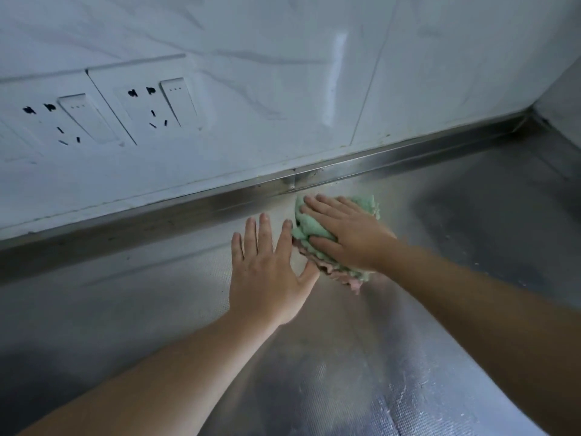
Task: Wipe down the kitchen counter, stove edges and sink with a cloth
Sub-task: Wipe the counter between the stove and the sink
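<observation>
A green cloth with a pink underside lies bunched on the textured steel counter, close to the steel upstand along the wall. My right hand presses flat on top of the cloth, fingers straight and pointing left. My left hand lies flat on the counter just left of the cloth, fingers spread, with its index finger and thumb touching the cloth's edge.
A steel upstand strip runs along the foot of the white marbled wall. Two white socket plates with switches sit on the wall at upper left. The counter ends in a corner at far right.
</observation>
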